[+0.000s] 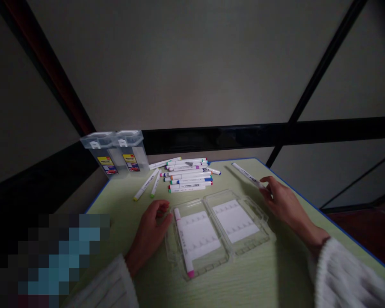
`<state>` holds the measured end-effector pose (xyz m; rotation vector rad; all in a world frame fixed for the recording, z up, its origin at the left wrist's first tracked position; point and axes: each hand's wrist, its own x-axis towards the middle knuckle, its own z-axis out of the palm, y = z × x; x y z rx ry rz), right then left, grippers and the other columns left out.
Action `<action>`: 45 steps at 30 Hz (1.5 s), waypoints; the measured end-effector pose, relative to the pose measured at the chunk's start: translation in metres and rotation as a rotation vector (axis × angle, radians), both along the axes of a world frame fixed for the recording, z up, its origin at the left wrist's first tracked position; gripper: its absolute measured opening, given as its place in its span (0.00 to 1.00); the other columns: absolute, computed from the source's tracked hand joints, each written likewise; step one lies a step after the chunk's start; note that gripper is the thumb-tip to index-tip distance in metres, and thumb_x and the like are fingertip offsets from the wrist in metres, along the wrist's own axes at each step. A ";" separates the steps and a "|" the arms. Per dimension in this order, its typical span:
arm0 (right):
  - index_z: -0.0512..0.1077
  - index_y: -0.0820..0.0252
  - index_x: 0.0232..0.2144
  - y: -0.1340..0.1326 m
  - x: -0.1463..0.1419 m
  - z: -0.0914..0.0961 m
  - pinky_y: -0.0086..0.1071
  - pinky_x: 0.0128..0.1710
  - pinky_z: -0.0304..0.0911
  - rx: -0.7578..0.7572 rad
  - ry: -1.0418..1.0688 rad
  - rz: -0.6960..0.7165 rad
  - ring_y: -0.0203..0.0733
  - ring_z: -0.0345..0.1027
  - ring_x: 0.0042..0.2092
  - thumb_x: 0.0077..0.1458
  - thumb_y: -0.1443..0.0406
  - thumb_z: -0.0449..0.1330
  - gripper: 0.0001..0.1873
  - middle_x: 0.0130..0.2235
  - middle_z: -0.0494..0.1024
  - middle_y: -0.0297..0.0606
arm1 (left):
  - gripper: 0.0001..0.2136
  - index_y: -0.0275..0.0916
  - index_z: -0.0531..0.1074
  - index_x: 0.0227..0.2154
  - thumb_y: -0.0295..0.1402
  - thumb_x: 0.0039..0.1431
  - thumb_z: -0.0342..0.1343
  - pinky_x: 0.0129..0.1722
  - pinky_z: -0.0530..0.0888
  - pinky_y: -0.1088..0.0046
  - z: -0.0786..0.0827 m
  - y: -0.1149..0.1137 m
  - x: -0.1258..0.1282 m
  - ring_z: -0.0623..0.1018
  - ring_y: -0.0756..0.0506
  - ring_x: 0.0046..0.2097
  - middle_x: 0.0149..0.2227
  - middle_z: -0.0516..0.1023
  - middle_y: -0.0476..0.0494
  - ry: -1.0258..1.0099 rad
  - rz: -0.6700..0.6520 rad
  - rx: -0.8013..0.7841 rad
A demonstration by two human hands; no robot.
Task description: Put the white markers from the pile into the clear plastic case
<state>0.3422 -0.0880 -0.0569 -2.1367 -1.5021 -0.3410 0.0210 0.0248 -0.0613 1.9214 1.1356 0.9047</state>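
Note:
My right hand [280, 199] pinches the near end of a white marker [245, 173] and holds it up over the right side of the table, its far end pointing up and left. My left hand [152, 222] rests by the left edge of a clear plastic case [229, 252], fingers curled loosely with a gap to the thumb and nothing in them. The case lies open flat, with a white printed sheet in each half. A marker with a pink end [184, 244] lies along the left side of the left half.
Behind the case is a loose pile of white markers [189, 175] with coloured ends. A yellow-ended marker [146, 185] and a green-ended marker [155, 184] lie to its left. Two clear lidded boxes [128, 149] stand at the back left, near the wall [195, 77]. The table [250, 282] has blue edging.

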 end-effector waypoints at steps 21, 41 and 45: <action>0.69 0.67 0.33 0.005 0.031 -0.026 0.31 0.32 0.59 -0.051 -0.044 -0.332 0.45 0.67 0.32 0.47 0.68 0.52 0.11 0.32 0.72 0.47 | 0.08 0.36 0.66 0.32 0.31 0.46 0.50 0.38 0.68 0.67 0.002 0.001 -0.001 0.71 0.47 0.36 0.33 0.71 0.45 0.050 -0.021 0.034; 0.71 0.67 0.34 0.000 0.039 -0.029 0.33 0.29 0.59 -0.035 -0.066 -0.402 0.43 0.66 0.28 0.47 0.66 0.51 0.13 0.31 0.70 0.48 | 0.06 0.36 0.67 0.29 0.29 0.45 0.50 0.36 0.69 0.69 0.006 -0.002 0.000 0.71 0.48 0.33 0.30 0.70 0.47 0.075 -0.036 0.072; 0.70 0.67 0.36 0.000 0.037 -0.028 0.33 0.29 0.59 -0.011 -0.065 -0.398 0.43 0.65 0.28 0.46 0.66 0.51 0.15 0.33 0.69 0.48 | 0.06 0.37 0.67 0.29 0.29 0.45 0.50 0.36 0.69 0.70 0.004 -0.001 -0.001 0.71 0.48 0.33 0.30 0.70 0.47 0.073 -0.043 0.088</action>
